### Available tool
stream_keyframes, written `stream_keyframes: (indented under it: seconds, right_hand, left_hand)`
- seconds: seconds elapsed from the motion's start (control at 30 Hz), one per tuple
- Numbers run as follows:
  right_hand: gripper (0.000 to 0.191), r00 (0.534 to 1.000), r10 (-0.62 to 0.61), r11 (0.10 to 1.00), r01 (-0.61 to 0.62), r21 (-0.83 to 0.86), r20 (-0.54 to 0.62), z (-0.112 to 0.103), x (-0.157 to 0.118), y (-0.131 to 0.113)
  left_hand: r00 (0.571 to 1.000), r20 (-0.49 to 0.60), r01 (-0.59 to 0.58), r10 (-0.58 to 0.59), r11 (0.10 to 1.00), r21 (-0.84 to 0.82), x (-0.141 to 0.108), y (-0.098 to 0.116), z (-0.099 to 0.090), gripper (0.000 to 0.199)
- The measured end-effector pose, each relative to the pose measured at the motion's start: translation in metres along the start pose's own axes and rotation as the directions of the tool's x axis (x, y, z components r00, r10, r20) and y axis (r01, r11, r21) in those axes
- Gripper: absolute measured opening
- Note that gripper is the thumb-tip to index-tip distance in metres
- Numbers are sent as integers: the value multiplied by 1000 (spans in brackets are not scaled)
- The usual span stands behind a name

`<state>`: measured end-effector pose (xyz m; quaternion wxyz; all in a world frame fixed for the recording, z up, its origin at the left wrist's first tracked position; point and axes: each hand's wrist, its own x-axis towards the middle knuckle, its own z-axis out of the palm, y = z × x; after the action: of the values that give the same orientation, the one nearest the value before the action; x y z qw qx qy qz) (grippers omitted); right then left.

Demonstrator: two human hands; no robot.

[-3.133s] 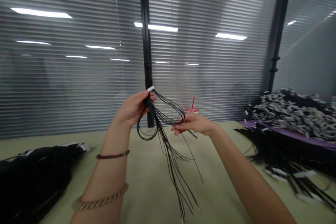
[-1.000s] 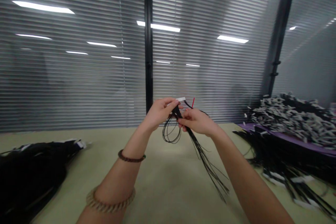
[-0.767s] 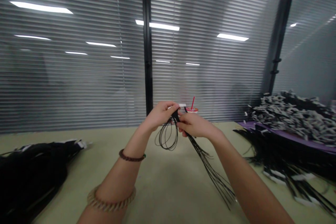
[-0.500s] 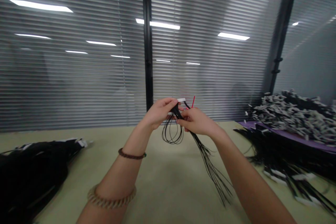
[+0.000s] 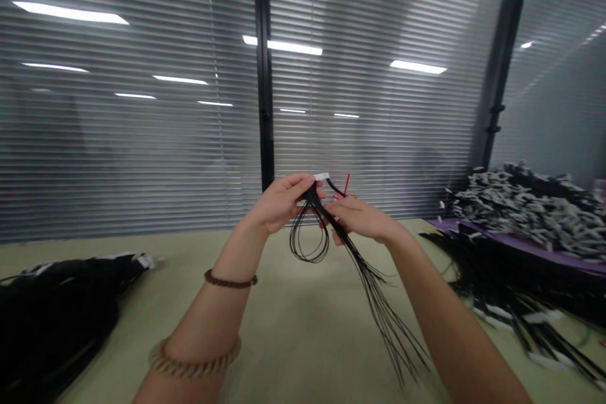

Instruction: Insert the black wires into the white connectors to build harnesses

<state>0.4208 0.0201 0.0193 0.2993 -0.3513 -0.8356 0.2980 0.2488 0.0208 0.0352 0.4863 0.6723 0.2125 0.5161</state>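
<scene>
At the centre of the frame, above a pale table (image 5: 293, 334), I hold a bundle of black wires (image 5: 374, 281). My left hand (image 5: 281, 203) is pinched on it just beside a white plug (image 5: 322, 176), seemingly to keep the strands gathered; a loop (image 5: 303, 258) hangs free below. My right hand (image 5: 362, 218), near but apart from the left, touches the wires, perhaps steering the loose ends toward the lower right; I cannot tell how firmly. Dark heaps lie at lower left (image 5: 57, 315) and right (image 5: 525, 205), leaving the middle for handling.
</scene>
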Motion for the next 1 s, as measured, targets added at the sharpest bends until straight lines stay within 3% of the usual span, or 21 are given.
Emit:
stream_keyframes:
  seconds: [0.23, 0.4, 0.6, 0.67, 0.77, 0.87, 1.0]
  right_hand:
    - [28, 999, -31, 992, 27, 120, 31, 1, -4, -9]
    - [26, 998, -55, 991, 56, 126, -6, 3, -7, -18]
    - [48, 993, -80, 989, 91, 121, -92, 5, -6, -16]
    - [51, 987, -76, 989, 92, 113, -139, 6, -5, -16]
    - [39, 977, -45, 994, 64, 86, -209, 8, -3, -18]
    - [24, 977, -31, 997, 45, 60, -210, 9, -2, -20]
    - [27, 980, -51, 999, 52, 2, -191, 7, -1, -18]
  left_hand:
    - [998, 36, -61, 60, 998, 25, -2, 2, 2, 21]
    - [998, -18, -53, 54, 998, 38, -4, 7, 4, 23]
    - [995, -54, -82, 85, 995, 60, -4, 9, 1, 22]
    - [994, -83, -65, 71, 995, 69, -3, 7, -1, 23]
    - [994, -106, -9, 16, 998, 65, -2, 3, -3, 23]
    - [997, -68, 37, -35, 999, 19, -2, 2, -3, 20]
    - [995, -8, 100, -100, 993, -56, -2, 3, -2, 20]
